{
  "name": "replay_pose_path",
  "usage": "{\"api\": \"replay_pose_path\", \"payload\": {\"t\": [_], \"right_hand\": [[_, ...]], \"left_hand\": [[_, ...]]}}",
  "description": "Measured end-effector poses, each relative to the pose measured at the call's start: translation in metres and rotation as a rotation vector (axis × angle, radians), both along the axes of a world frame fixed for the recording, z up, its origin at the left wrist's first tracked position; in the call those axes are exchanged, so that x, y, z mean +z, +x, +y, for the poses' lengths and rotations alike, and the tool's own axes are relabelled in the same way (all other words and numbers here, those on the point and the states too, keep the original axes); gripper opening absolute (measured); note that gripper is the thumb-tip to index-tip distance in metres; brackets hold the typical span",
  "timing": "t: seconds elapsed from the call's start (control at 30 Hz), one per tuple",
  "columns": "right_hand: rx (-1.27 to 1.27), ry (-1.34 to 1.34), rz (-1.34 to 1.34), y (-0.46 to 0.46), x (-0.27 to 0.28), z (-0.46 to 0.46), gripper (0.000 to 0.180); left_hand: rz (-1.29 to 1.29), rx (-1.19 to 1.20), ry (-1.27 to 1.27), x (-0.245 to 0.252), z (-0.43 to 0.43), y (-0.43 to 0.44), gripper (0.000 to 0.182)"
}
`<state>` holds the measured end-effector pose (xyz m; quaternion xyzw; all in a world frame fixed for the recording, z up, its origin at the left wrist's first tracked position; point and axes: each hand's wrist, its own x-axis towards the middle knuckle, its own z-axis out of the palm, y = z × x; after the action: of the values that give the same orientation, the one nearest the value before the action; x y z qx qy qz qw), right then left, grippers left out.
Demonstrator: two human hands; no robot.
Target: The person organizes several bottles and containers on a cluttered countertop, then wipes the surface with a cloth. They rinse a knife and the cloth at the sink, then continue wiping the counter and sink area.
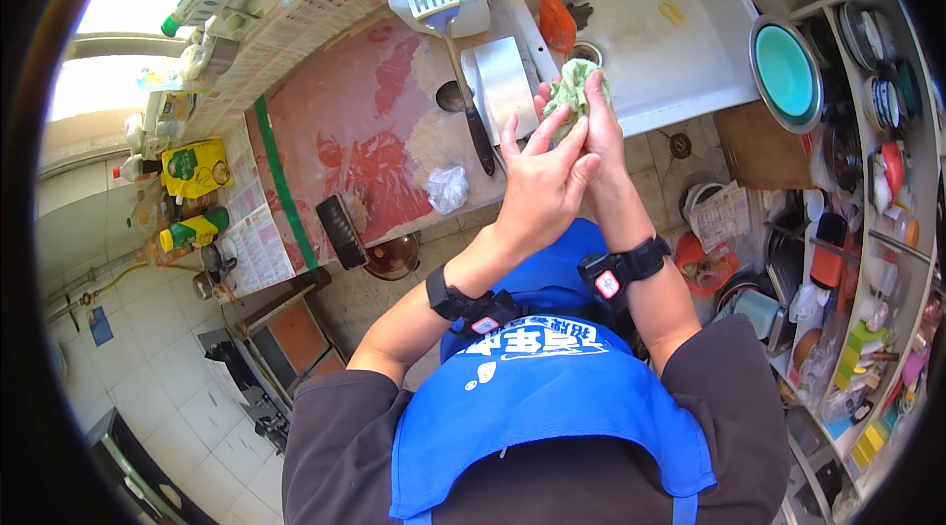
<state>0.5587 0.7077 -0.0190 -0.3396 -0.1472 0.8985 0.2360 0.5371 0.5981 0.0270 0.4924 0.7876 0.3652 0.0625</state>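
Before my chest, a crumpled light green cloth (pixel 573 93) is in my right hand (pixel 607 133), its thumb on the near face and its fingertips showing past the far side. My left hand (pixel 543 174) lies against the right one just below the cloth, back up, fingers spread. Left of both hands, a slotted metal turner (pixel 451 37) with a black handle rests on a whitish plastic container (pixel 473 2) and reaches across the counter. Beside its handle is a shiny flat metal piece (pixel 502 85). A crumpled clear plastic bag (pixel 447 189) sits near the counter's front edge.
A white sink (pixel 650 30) with an orange packet (pixel 554 19) stands beyond the hands. A turquoise basin (pixel 785 71) is at its right end. Crowded shelves (pixel 850 229) line the right side. A dark rectangular object (pixel 341 229) lies at the counter's (pixel 369 178) front edge.
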Motion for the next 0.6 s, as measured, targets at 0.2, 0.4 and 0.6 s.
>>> {"api": "replay_pose_path", "payload": {"t": [0.2, 0.4, 0.6], "right_hand": [[0.053, -0.063, 0.090, 0.001, 0.005, 0.005, 0.052], [-0.103, -0.002, -0.001, -0.002, 0.000, 0.002, 0.057], [-0.051, -0.077, 0.011, -0.001, -0.003, 0.000, 0.046]], "left_hand": [[-0.061, 0.047, -0.004, 0.001, 0.003, -0.005, 0.052], [-1.061, 0.065, 0.406, -0.017, -0.007, -0.009, 0.053], [-1.114, -0.100, 0.262, 0.010, -0.004, -0.021, 0.080]]}}
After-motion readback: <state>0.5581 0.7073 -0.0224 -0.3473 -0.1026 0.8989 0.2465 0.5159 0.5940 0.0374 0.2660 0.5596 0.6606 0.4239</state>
